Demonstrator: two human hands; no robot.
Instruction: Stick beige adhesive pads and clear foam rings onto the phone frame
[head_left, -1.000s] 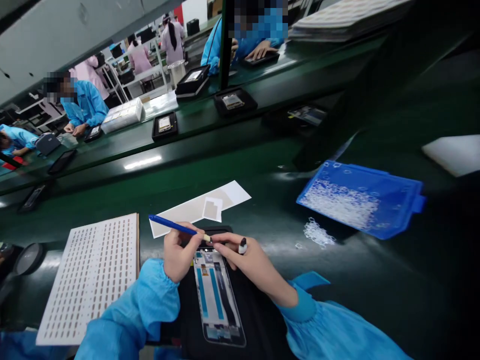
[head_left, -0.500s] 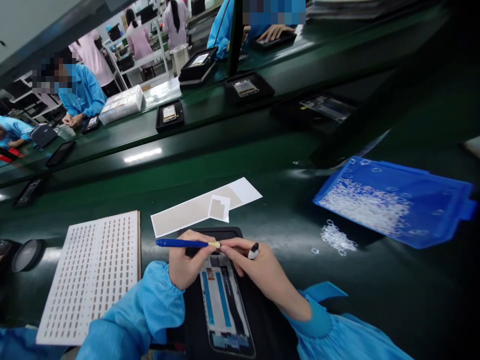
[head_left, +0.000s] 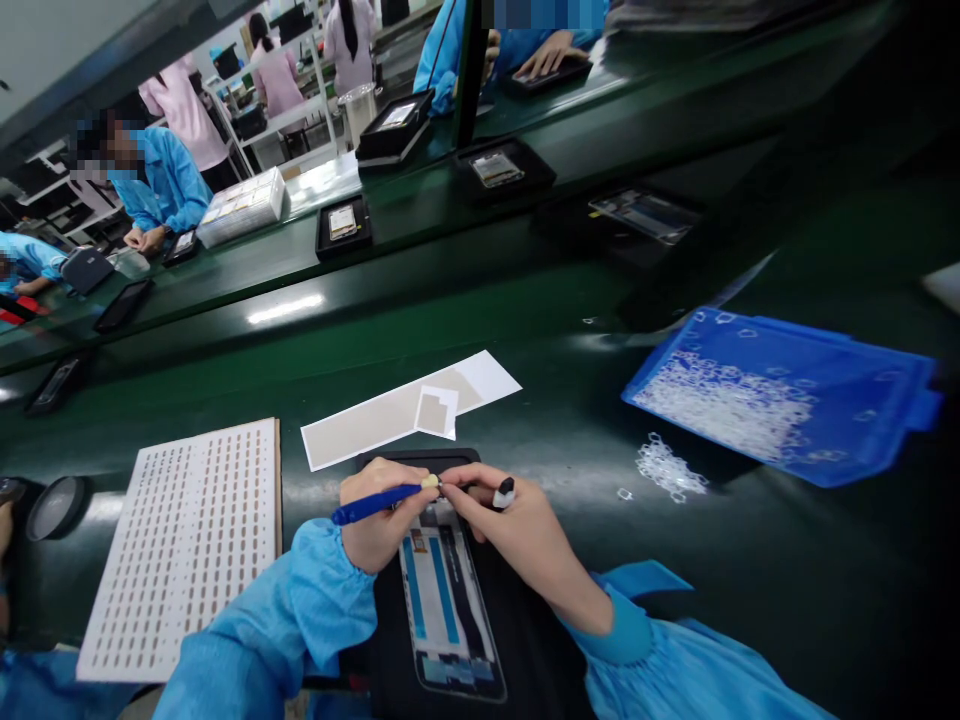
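Observation:
My left hand [head_left: 379,520] is closed round a blue pen-like tool [head_left: 371,503] whose pale tip rests at the top end of a phone frame [head_left: 448,600]. The frame lies in a black tray [head_left: 525,640] in front of me. My right hand [head_left: 510,530] pinches at the same spot beside the tool tip, fingers pressed together, with a black-and-white cap on one fingertip. What the right fingers grip is too small to make out.
A white sheet of small parts [head_left: 187,545] lies to the left, with a round black object [head_left: 54,505] beyond it. A paper strip [head_left: 405,405] lies ahead. At right are a blue tray [head_left: 780,395] of clear rings and a loose pile [head_left: 667,470]. Other workers sit across the green conveyor [head_left: 450,290].
The blue tool has swung from pointing up-left to lying lower and flatter in my left hand, tip staying at the frame's top. Both hands stay there. The view has shifted slightly.

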